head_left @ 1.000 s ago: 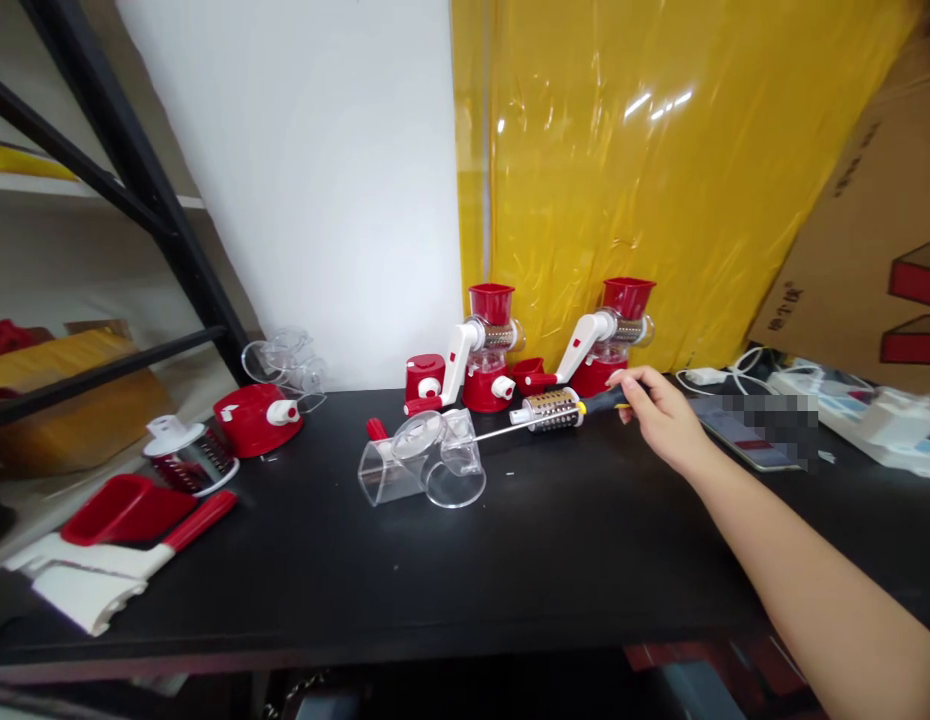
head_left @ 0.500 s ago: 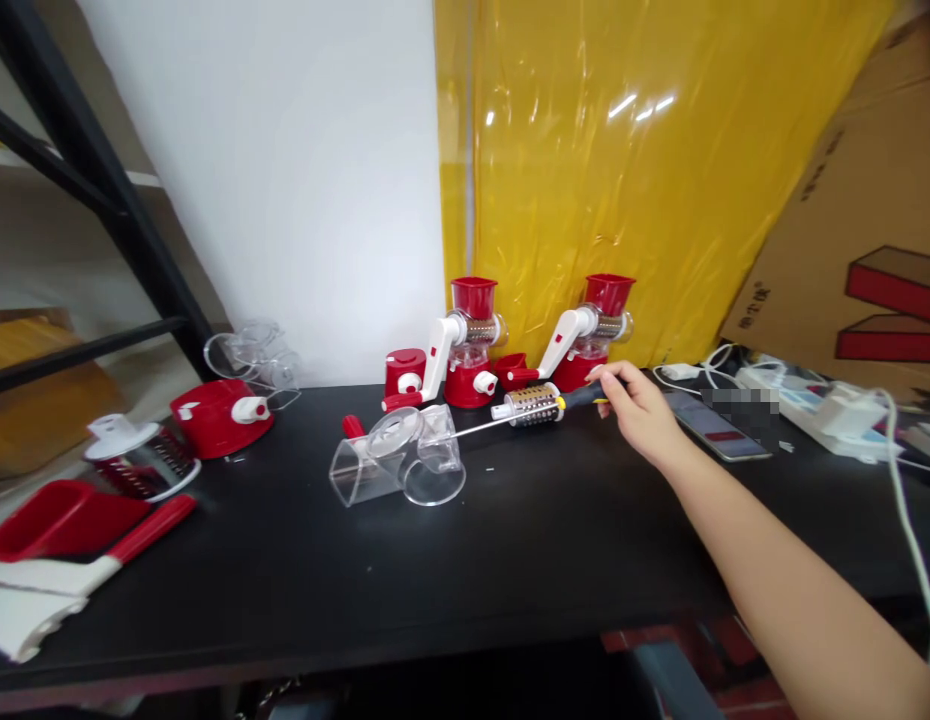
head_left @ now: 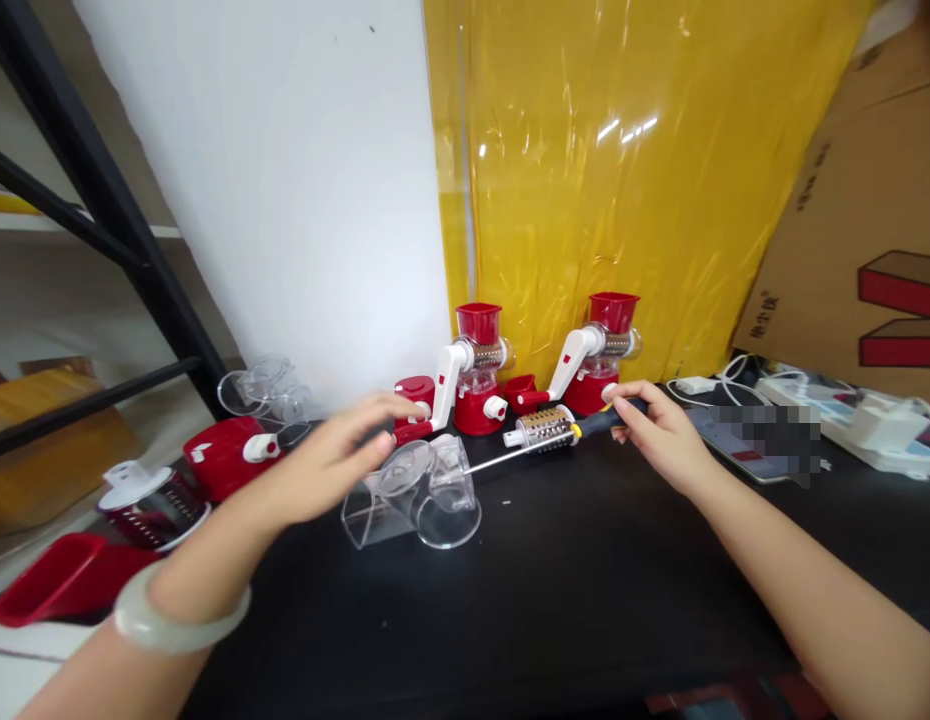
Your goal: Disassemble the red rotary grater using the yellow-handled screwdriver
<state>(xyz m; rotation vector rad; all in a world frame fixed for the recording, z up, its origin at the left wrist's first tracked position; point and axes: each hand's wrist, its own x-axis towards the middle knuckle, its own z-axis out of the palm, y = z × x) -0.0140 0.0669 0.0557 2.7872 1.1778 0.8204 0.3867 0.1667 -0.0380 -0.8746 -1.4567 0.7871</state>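
My right hand (head_left: 660, 437) is closed on the handle of a screwdriver (head_left: 598, 421), yellow and dark grey with a long thin metal shaft. The shaft points left, and its tip ends at the side of a clear plastic grater housing (head_left: 427, 490) lying on the black table. My left hand (head_left: 343, 455) hovers at the housing's upper left, fingers stretched out and slightly blurred, holding nothing; whether it touches the housing I cannot tell. Behind the screwdriver lies a metal grater drum (head_left: 544, 428). A red handle beside the housing is hidden behind my left hand.
Two red and white rotary graters (head_left: 478, 395) stand at the back against the yellow sheet. A red base (head_left: 223, 458), another drum (head_left: 156, 508) and a red hopper (head_left: 64, 575) lie left. To the right are a phone (head_left: 750, 445) and a white power strip (head_left: 847, 425).
My left hand has come in from the lower left to the clear housing. The screwdriver stays in my right hand, its tip still at the housing. The view has shifted slightly.
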